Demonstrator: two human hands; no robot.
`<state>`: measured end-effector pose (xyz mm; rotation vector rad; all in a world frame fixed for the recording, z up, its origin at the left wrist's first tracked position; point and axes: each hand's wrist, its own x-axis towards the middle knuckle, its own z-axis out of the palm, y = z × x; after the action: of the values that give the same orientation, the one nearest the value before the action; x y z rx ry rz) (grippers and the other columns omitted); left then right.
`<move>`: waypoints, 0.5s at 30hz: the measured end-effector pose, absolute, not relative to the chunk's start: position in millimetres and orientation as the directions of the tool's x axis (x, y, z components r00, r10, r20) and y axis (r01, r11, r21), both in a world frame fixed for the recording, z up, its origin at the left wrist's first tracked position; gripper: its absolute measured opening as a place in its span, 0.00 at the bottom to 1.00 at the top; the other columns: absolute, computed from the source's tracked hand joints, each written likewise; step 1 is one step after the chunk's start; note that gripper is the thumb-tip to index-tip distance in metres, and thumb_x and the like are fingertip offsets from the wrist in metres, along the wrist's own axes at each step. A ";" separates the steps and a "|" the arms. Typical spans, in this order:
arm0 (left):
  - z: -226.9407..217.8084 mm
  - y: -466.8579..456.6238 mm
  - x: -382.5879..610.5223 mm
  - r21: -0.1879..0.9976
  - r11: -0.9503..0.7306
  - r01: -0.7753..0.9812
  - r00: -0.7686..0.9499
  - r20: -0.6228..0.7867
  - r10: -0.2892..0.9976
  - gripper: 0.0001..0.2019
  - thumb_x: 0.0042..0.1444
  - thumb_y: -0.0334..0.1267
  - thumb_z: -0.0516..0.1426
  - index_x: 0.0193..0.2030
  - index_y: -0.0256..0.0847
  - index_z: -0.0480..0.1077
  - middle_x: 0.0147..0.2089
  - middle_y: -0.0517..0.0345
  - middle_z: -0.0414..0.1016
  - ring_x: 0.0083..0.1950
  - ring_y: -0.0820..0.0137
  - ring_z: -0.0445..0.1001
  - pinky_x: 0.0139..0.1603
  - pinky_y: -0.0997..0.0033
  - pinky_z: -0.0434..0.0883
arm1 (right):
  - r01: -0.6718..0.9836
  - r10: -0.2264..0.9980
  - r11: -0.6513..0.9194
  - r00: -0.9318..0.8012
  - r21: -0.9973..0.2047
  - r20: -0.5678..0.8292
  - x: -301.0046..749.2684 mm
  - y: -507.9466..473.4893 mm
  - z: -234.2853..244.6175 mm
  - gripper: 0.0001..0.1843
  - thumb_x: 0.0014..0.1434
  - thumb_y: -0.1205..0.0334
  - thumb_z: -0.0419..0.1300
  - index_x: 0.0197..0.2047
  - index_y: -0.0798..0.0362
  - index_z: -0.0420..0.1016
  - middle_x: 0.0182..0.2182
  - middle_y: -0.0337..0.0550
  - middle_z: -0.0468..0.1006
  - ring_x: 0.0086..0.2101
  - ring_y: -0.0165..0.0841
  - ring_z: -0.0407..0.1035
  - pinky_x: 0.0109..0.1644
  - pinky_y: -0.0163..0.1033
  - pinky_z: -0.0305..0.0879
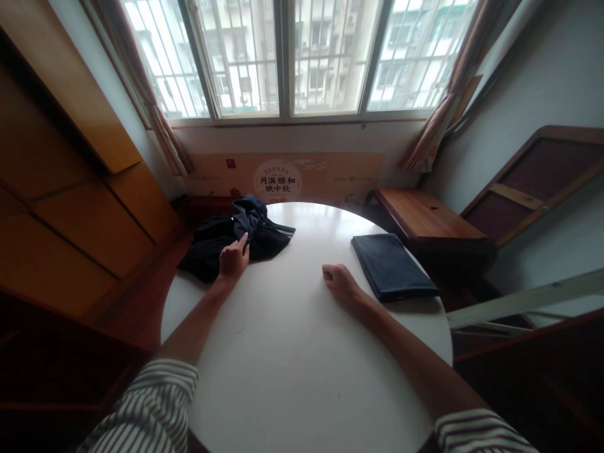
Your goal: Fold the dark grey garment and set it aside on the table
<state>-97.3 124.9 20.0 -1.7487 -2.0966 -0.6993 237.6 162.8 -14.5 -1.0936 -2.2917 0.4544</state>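
A crumpled heap of dark clothing lies at the far left of the round white table (283, 352). It is made up of a black garment (207, 242) with a pale stripe near its right end, and a dark blue garment (250, 214) bunched on top. My left hand (233, 257) is at the heap's near side, fingers curled and index finger stretched against the dark blue garment, closed on its lower edge. Resting near the table's middle, my right hand (338, 282) is a loose fist with nothing visible in it. Just right of it lies a neatly folded dark blue garment (394, 267).
Beyond the table is a barred window (325, 63) with curtains tied at both sides. Yellow-brown cabinets (94, 233) stand on the left. A wooden side table (429, 214) and a leaning wood-framed panel (538, 182) are on the right.
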 end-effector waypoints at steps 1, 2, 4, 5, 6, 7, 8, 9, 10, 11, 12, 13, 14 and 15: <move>21.9 123.9 -97.8 0.172 0.141 0.975 -0.215 0.555 0.803 0.16 0.65 0.37 0.52 0.57 0.39 0.71 0.47 0.43 0.77 0.46 0.54 0.76 0.48 0.59 0.69 | 0.600 0.788 0.612 -0.516 -0.516 0.335 237.6 162.7 -14.1 0.09 0.42 0.73 0.50 0.19 0.51 0.55 0.16 0.32 0.55 0.21 0.26 0.50 0.27 0.34 0.43; 24.2 123.0 -98.4 0.176 0.157 0.972 -0.231 0.582 0.779 0.14 0.64 0.37 0.54 0.53 0.39 0.73 0.49 0.43 0.75 0.48 0.53 0.75 0.49 0.58 0.69 | 0.598 0.788 0.612 -0.517 -0.517 0.335 237.7 162.6 -13.7 0.09 0.42 0.73 0.50 0.19 0.51 0.55 0.16 0.32 0.55 0.21 0.26 0.50 0.27 0.34 0.43; 28.9 121.4 -100.0 0.175 0.208 0.962 -0.272 0.638 0.720 0.10 0.61 0.40 0.57 0.46 0.39 0.73 0.52 0.41 0.72 0.53 0.50 0.71 0.51 0.56 0.68 | 0.594 0.787 0.614 -0.518 -0.520 0.336 237.9 162.6 -13.3 0.09 0.43 0.73 0.50 0.19 0.51 0.54 0.16 0.32 0.55 0.21 0.26 0.50 0.27 0.34 0.43; 30.9 121.0 -101.0 0.177 0.239 0.955 -0.296 0.654 0.696 0.11 0.60 0.42 0.59 0.44 0.38 0.72 0.52 0.39 0.71 0.54 0.49 0.71 0.50 0.56 0.67 | 0.592 0.786 0.614 -0.518 -0.522 0.337 238.0 162.7 -13.3 0.09 0.43 0.73 0.50 0.19 0.51 0.54 0.17 0.32 0.55 0.21 0.26 0.50 0.27 0.34 0.43; 32.4 120.9 -101.9 0.184 0.265 0.947 -0.319 0.655 0.685 0.12 0.59 0.44 0.59 0.44 0.38 0.71 0.51 0.39 0.72 0.52 0.49 0.71 0.49 0.56 0.67 | 0.591 0.786 0.614 -0.518 -0.523 0.337 238.1 162.8 -13.4 0.09 0.43 0.73 0.50 0.19 0.51 0.54 0.17 0.32 0.55 0.21 0.26 0.51 0.27 0.34 0.44; 33.2 121.2 -102.9 0.195 0.280 0.940 -0.338 0.641 0.689 0.14 0.59 0.46 0.59 0.44 0.37 0.70 0.48 0.39 0.73 0.50 0.49 0.72 0.48 0.56 0.68 | 0.590 0.786 0.614 -0.519 -0.524 0.337 238.3 162.9 -13.6 0.09 0.43 0.73 0.50 0.19 0.51 0.54 0.17 0.32 0.56 0.21 0.26 0.51 0.27 0.34 0.44; 33.2 121.8 -103.7 0.206 0.288 0.935 -0.353 0.614 0.706 0.14 0.60 0.47 0.58 0.44 0.37 0.70 0.44 0.41 0.74 0.46 0.51 0.74 0.46 0.57 0.68 | 0.589 0.786 0.614 -0.520 -0.525 0.335 238.4 163.0 -13.8 0.09 0.43 0.73 0.50 0.19 0.51 0.54 0.17 0.32 0.56 0.21 0.26 0.51 0.27 0.34 0.44; 32.5 122.7 -104.3 0.216 0.291 0.932 -0.362 0.580 0.729 0.13 0.61 0.47 0.57 0.43 0.38 0.69 0.39 0.43 0.75 0.43 0.52 0.75 0.44 0.58 0.67 | 0.589 0.786 0.614 -0.521 -0.526 0.334 238.5 163.0 -13.9 0.09 0.43 0.73 0.50 0.19 0.51 0.54 0.17 0.32 0.56 0.21 0.26 0.51 0.27 0.34 0.44; 31.2 123.8 -104.7 0.221 0.284 0.933 -0.360 0.547 0.756 0.12 0.62 0.46 0.55 0.40 0.39 0.70 0.36 0.45 0.75 0.39 0.54 0.76 0.42 0.60 0.67 | 0.589 0.786 0.613 -0.521 -0.526 0.333 238.5 162.9 -14.1 0.09 0.43 0.73 0.50 0.19 0.51 0.54 0.16 0.32 0.56 0.21 0.26 0.51 0.27 0.34 0.44; 29.6 125.0 -104.6 0.221 0.267 0.938 -0.345 0.521 0.780 0.11 0.63 0.45 0.54 0.37 0.40 0.70 0.34 0.47 0.76 0.37 0.56 0.76 0.41 0.62 0.66 | 0.590 0.786 0.613 -0.520 -0.526 0.333 238.4 162.8 -14.1 0.09 0.43 0.73 0.50 0.19 0.51 0.54 0.16 0.32 0.56 0.21 0.26 0.51 0.27 0.34 0.44; 27.9 126.1 -104.3 0.215 0.241 0.947 -0.319 0.511 0.798 0.11 0.64 0.43 0.52 0.34 0.40 0.70 0.32 0.48 0.76 0.35 0.57 0.76 0.40 0.63 0.66 | 0.591 0.787 0.613 -0.520 -0.525 0.333 238.3 162.6 -14.1 0.09 0.43 0.73 0.50 0.19 0.51 0.54 0.16 0.32 0.56 0.21 0.26 0.50 0.27 0.34 0.44; 26.2 127.1 -103.6 0.202 0.204 0.958 -0.281 0.514 0.811 0.12 0.64 0.41 0.51 0.31 0.41 0.69 0.31 0.48 0.76 0.35 0.59 0.75 0.39 0.64 0.65 | 0.592 0.787 0.612 -0.519 -0.525 0.333 238.1 162.5 -14.1 0.09 0.43 0.73 0.50 0.19 0.51 0.54 0.16 0.32 0.56 0.21 0.26 0.50 0.27 0.34 0.44; 24.7 127.8 -102.7 0.184 0.158 0.970 -0.233 0.526 0.818 0.13 0.64 0.39 0.50 0.29 0.41 0.68 0.31 0.49 0.76 0.34 0.60 0.75 0.40 0.65 0.65 | 0.593 0.787 0.612 -0.519 -0.524 0.333 237.9 162.3 -14.1 0.09 0.43 0.73 0.50 0.19 0.51 0.54 0.16 0.32 0.56 0.21 0.26 0.50 0.27 0.34 0.44; 23.6 128.3 -101.6 0.165 0.107 0.981 -0.180 0.545 0.819 0.14 0.65 0.37 0.50 0.28 0.41 0.67 0.30 0.50 0.75 0.33 0.62 0.75 0.41 0.65 0.65 | 0.594 0.788 0.611 -0.517 -0.523 0.334 237.7 162.2 -14.1 0.09 0.42 0.73 0.50 0.19 0.51 0.54 0.16 0.32 0.57 0.21 0.26 0.50 0.27 0.34 0.44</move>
<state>-101.6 128.3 23.6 -1.7688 -2.0733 -0.7164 237.7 162.2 -14.1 -1.0863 -2.2903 0.4683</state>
